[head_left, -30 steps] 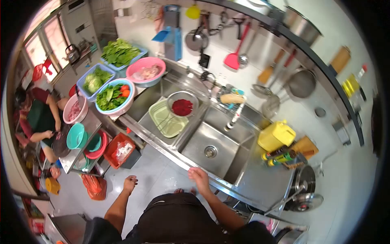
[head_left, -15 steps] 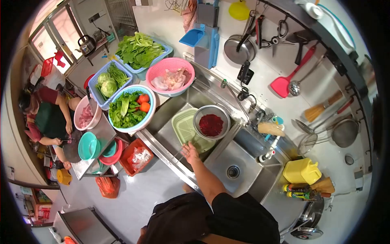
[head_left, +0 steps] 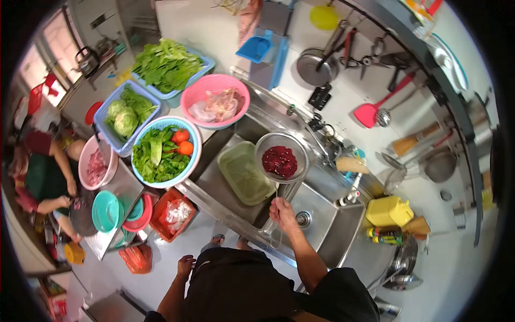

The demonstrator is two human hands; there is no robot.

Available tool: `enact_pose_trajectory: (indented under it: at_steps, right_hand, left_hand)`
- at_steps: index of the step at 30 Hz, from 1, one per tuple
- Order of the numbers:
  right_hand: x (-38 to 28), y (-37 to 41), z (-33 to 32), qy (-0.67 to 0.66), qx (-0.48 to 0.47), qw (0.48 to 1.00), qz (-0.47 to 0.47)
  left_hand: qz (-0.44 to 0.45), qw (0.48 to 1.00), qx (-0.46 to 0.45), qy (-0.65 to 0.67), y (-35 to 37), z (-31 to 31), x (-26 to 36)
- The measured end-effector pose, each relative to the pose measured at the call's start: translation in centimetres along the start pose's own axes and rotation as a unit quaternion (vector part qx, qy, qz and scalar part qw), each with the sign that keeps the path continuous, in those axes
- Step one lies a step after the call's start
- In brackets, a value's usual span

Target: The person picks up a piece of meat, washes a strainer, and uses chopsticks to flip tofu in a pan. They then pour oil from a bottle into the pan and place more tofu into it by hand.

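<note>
A metal strainer (head_left: 281, 161) holding dark red pieces is above the sink, overlapping the right side of a pale green basin (head_left: 241, 174). From its rim a thin handle runs down to my right hand (head_left: 282, 213), whose fingers are closed round it. The handle's wire end hangs below that hand. The green basin sits in the left sink bowl with cloudy liquid in it. Low beside my dark clothing, my left hand (head_left: 185, 264) hangs with loosely bent fingers and nothing visible in it.
Pink basket of raw poultry (head_left: 214, 102), tub of greens and tomatoes (head_left: 166, 153), blue basket of cabbages (head_left: 126, 118) and leafy greens (head_left: 166, 67) stand left of the sink. A co-worker (head_left: 48, 172) is at far left. Utensils hang on the wall. A yellow jug (head_left: 389, 212) stands right.
My right hand has moved right from over the basin and closed on the strainer's handle. My left hand has come into view beside my body. The camera view has shifted.
</note>
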State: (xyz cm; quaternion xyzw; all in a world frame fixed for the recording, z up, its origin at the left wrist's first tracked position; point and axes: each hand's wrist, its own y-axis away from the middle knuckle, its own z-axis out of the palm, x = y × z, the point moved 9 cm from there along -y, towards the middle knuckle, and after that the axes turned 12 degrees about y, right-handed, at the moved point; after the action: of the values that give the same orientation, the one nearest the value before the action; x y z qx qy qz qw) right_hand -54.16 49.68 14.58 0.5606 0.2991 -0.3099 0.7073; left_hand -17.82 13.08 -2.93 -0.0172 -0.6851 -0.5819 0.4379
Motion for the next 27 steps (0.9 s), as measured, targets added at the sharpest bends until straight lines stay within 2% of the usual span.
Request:
enact_pose_trajectory:
  at_steps: [3, 5, 7, 9, 12, 16, 19, 23, 25, 27]
  right_hand:
    - [-1.3, 4.5, -0.4, 0.001, -0.067, 0.998, -0.014]
    - [-1.7, 7.1, -0.7, 0.0, -0.043, 0.999, -0.009]
    - [-1.1, 9.8, -0.6, -0.022, -0.043, 0.999, 0.006]
    - [-2.1, 13.2, 0.4, -0.006, -0.022, 1.0, -0.014]
    - [-3.2, 16.7, 1.2, -0.014, 0.015, 0.999, -0.029]
    - [-4.2, 20.9, 1.5, -0.04, 0.047, 0.996, -0.062]
    - [-4.7, 23.8, 1.2, -0.037, 0.069, 0.993, -0.093]
    - [-4.6, 28.4, 0.0, -0.083, 0.097, 0.984, -0.126]
    - [-3.9, 30.9, -1.2, -0.117, 0.118, 0.977, -0.135]
    - [-3.2, 34.3, -2.3, -0.141, 0.138, 0.969, -0.151]
  left_hand:
    - [0.0, 0.995, -0.064, -0.077, -4.3, 0.5, 2.1]
    - [0.002, 0.986, -0.095, -0.136, -7.4, 0.4, 3.6]
    - [0.077, 0.977, -0.153, -0.13, -10.1, 1.4, 5.8]
    - [0.141, 0.957, -0.193, -0.167, -9.5, 3.6, 9.8]
    - [0.159, 0.948, -0.238, -0.137, -10.2, 6.0, 11.5]
    - [0.223, 0.9, -0.329, -0.177, -9.5, 10.6, 11.8]
    - [0.163, 0.895, -0.373, -0.183, -5.2, 14.1, 12.5]
    - [0.095, 0.89, -0.404, -0.189, -3.8, 16.4, 9.3]
    - [0.074, 0.876, -0.42, -0.223, -3.2, 17.2, 7.3]
    - [0.096, 0.843, -0.456, -0.267, -2.2, 18.0, 5.6]
